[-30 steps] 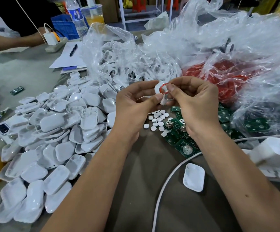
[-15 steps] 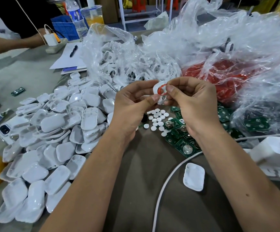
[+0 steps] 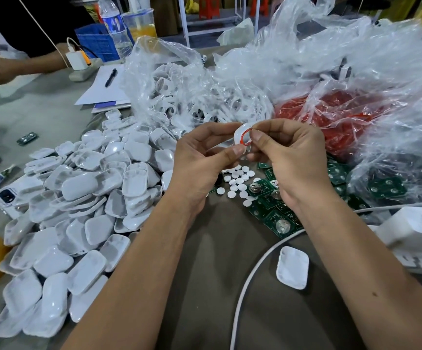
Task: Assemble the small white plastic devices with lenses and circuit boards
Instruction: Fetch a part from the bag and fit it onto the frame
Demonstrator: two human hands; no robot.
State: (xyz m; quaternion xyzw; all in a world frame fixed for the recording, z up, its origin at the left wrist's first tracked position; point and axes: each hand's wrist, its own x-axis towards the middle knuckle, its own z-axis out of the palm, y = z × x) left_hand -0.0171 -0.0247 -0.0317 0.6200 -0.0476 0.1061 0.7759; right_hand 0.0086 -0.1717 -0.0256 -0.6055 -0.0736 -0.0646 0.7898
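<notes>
Pinching a white housing (image 3: 241, 134) at centre frame, our left hand (image 3: 199, 162) steadies it while our right hand (image 3: 290, 157) presses what looks like a red ring (image 3: 245, 137) in; circuit boards (image 3: 268, 198), lens discs (image 3: 237, 178) and piled shells (image 3: 91, 198) await.

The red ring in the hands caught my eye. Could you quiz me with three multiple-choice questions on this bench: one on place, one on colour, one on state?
1. Where does the lone white shell lie?
A. beside the white cable
B. inside a bag
C. on the paper

2. What colour are the circuit boards?
A. blue
B. green
C. yellow

3. The left hand and right hand are:
A. flat on the table
B. both pinching the white part with the red ring
C. hanging idle

Answers: 1 A, it lies just right of the cable. 2 B, green under the right wrist. 3 B, fingertips meet on it.
</notes>
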